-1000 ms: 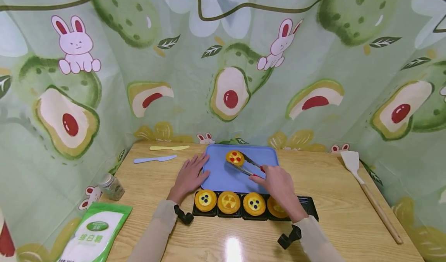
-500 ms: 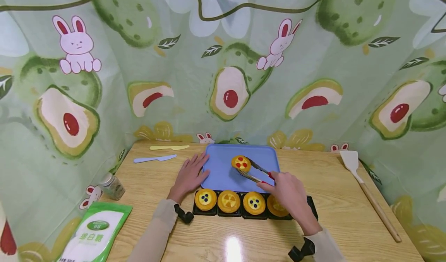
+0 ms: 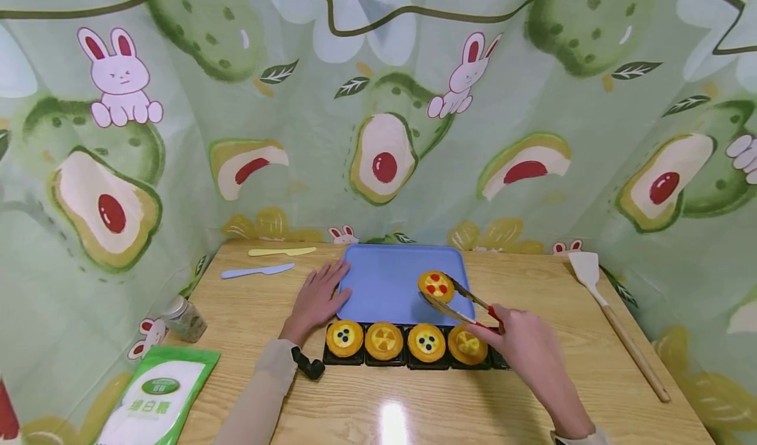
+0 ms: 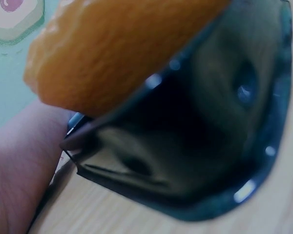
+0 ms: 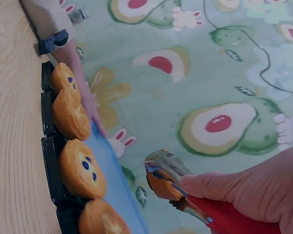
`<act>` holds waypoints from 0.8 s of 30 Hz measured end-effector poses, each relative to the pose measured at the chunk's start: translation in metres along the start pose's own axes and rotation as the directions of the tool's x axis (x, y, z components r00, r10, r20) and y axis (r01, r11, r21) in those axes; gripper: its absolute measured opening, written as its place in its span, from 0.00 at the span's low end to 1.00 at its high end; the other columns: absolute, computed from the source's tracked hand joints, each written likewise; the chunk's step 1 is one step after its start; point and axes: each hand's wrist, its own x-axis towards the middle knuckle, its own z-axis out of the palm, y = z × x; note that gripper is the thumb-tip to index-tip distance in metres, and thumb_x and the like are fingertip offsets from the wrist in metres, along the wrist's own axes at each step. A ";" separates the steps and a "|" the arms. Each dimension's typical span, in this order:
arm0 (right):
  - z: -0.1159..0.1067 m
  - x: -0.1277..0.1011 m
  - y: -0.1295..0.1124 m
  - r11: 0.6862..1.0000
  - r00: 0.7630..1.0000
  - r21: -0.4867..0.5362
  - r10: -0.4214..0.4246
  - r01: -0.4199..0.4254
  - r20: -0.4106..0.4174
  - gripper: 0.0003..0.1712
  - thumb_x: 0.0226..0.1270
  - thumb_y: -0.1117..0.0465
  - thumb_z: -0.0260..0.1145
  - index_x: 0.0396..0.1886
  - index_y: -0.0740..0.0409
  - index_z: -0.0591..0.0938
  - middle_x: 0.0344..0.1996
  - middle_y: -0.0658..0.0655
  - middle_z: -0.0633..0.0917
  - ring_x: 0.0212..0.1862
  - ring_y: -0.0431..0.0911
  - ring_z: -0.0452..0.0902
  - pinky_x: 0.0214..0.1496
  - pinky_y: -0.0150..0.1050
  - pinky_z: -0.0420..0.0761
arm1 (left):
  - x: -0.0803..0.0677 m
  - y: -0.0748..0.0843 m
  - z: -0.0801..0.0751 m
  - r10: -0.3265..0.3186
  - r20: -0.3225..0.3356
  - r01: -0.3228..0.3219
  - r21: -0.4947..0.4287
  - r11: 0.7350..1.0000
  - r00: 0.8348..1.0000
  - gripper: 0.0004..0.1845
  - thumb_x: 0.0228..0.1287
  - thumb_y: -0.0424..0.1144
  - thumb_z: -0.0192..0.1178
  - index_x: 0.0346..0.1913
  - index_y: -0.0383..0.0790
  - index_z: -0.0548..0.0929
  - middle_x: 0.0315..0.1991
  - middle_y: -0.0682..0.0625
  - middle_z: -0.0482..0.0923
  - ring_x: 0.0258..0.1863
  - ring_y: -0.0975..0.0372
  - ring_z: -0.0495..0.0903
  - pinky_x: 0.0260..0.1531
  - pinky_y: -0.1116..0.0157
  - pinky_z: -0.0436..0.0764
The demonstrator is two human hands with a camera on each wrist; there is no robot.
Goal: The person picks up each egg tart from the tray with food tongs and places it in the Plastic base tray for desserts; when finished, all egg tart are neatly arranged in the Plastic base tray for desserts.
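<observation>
Item: red-dotted tart, lower centre of the frame, over the blue tray (carried clear of my fingers). My right hand squeezes the tongs on it. My left hand lies flat, steadying the tray's edge.

Both arms wear long, light beige sleeves of soft, plain cloth without print or markings. The left sleeve ends in a snug cuff just behind the left hand, which is bare, with no ring or glove. Beside that cuff sits a small black camera mount, an angular plastic piece. The right hand is bare too; behind it only a pale sliver of the right cuff shows at the picture's lower edge.
</observation>
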 end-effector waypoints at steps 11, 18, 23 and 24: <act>-0.022 -0.043 0.036 0.992 0.992 -0.034 0.122 -0.121 0.023 0.29 0.64 0.34 0.73 0.22 0.51 0.74 0.13 0.47 0.63 0.16 0.42 0.59 0.19 0.37 0.56 | 0.003 -0.002 0.003 0.013 -0.002 -0.013 0.008 1.000 1.000 0.36 0.81 0.61 0.45 0.84 0.53 0.57 0.85 0.53 0.50 0.84 0.48 0.48 0.80 0.42 0.47; -0.026 -0.071 0.061 0.985 0.987 -0.068 0.158 -0.157 0.010 0.28 0.61 0.37 0.76 0.21 0.50 0.74 0.12 0.46 0.62 0.16 0.43 0.59 0.19 0.37 0.55 | 0.002 -0.003 0.004 0.010 -0.004 -0.010 -0.008 1.000 1.000 0.36 0.81 0.61 0.45 0.84 0.52 0.57 0.85 0.52 0.49 0.84 0.48 0.47 0.80 0.41 0.46; -0.027 -0.089 0.073 0.977 0.980 -0.075 0.200 -0.197 0.021 0.27 0.61 0.37 0.76 0.24 0.53 0.80 0.13 0.46 0.65 0.17 0.43 0.61 0.19 0.37 0.56 | 0.001 -0.003 0.005 0.009 -0.005 -0.009 -0.008 1.000 1.000 0.37 0.81 0.62 0.44 0.85 0.52 0.56 0.85 0.53 0.49 0.84 0.47 0.47 0.79 0.41 0.47; -0.027 -0.092 0.074 0.976 0.978 -0.080 0.207 -0.204 0.027 0.27 0.61 0.36 0.76 0.25 0.55 0.82 0.13 0.46 0.65 0.17 0.43 0.61 0.19 0.37 0.57 | 0.000 -0.002 0.005 0.006 0.000 -0.006 -0.010 1.000 1.000 0.37 0.81 0.62 0.44 0.85 0.53 0.56 0.85 0.53 0.48 0.84 0.48 0.47 0.80 0.41 0.46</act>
